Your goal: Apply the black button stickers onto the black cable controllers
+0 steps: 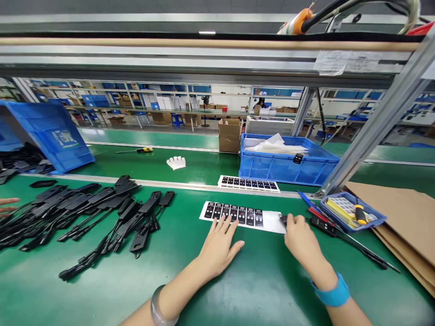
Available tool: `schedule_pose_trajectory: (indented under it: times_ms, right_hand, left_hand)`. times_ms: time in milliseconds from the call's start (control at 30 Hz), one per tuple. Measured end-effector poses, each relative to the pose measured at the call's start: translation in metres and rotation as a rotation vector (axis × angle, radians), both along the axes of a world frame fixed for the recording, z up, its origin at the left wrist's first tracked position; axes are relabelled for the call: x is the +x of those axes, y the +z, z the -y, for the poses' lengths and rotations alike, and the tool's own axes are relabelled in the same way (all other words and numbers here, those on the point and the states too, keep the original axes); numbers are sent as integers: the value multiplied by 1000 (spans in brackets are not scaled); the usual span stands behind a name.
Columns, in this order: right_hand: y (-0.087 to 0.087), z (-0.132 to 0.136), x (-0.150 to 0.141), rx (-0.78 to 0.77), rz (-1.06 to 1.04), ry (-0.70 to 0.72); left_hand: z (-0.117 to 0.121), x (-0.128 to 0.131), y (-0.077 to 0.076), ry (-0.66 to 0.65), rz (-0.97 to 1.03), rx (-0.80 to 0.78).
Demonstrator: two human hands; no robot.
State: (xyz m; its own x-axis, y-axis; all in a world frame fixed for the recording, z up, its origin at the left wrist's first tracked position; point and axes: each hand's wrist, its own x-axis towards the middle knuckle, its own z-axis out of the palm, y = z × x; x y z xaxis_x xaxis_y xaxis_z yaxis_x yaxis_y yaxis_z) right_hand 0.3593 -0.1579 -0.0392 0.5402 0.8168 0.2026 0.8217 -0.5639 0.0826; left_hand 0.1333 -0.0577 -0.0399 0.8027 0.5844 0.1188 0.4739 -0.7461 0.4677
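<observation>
On the green bench (258, 283), a white label sheet (242, 215) lies flat at the centre of the clock, seven black labels standing in a row on it and its right end bare white. The left hand (220, 246) rests at about half past seven, palm down with fingers spread, holding nothing, its fingertips on the sheet's near edge. The right hand (301, 240), between three and four o'clock, pinches a small dark piece (283, 220) at the sheet's bare end — whether it is a label, I cannot tell. Just beside that hand, toward three, lies a black device (322, 225) with a cable, then a small blue tray (378, 221) and brown cardboard sheets (409, 217). At twelve sits a second label sheet (248, 183), with a cardboard box (229, 138) farther off; a blue bin (272, 167) stands between one and two. Ten o'clock has a white glove (176, 163) and, beyond it, a screwdriver (144, 150). Toward nine spreads a heap of black devices (73, 203) with cables — another person's hand (8, 206) shows at its far edge, below a tilted blue crate (70, 131).
</observation>
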Motion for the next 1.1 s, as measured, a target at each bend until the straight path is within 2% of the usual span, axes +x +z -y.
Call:
schedule_pose_trajectory:
  times_ms: [67,100,267,333,467,567,633,700,767,867,967,1100]
  right_hand:
    - [-1,1,13,1,132,-75]
    - [-3,0,17,40,147,-58]
    - [-24,-22,18,325,-255,324]
    - [-29,-30,13,359,-329,394]
    - [-22,-32,5,437,-404,471]
    - [-13,-24,4,721,-543,464]
    - [-10,-18,7,935,-668,344]
    - [-10,-14,8,1054,-809,194]
    - [-10,-12,7,1094,-959,117]
    - [-10,-11,-1,1059,-1082,130]
    - [-7,-10,-14,996,-1090,186]
    - [-4,-10,-28,936,-1049,280]
  left_hand:
    - [0,0,-1,25,-137,53]
    - [1,1,-1,33,-172,65]
    - [8,4,-2,59,-167,118]
    - [10,3,-2,67,-146,138]
    - [14,1,-2,75,-117,193]
    - [12,3,-2,76,-109,247]
    - [-1,2,0,108,-102,283]
    - [-27,-5,3,250,-97,325]
    - [-60,-21,8,498,-101,367]
    - [-102,-52,10,788,-119,381]
    - [-122,-69,7,849,-145,355]
    - [-117,-60,3,777,-152,296]
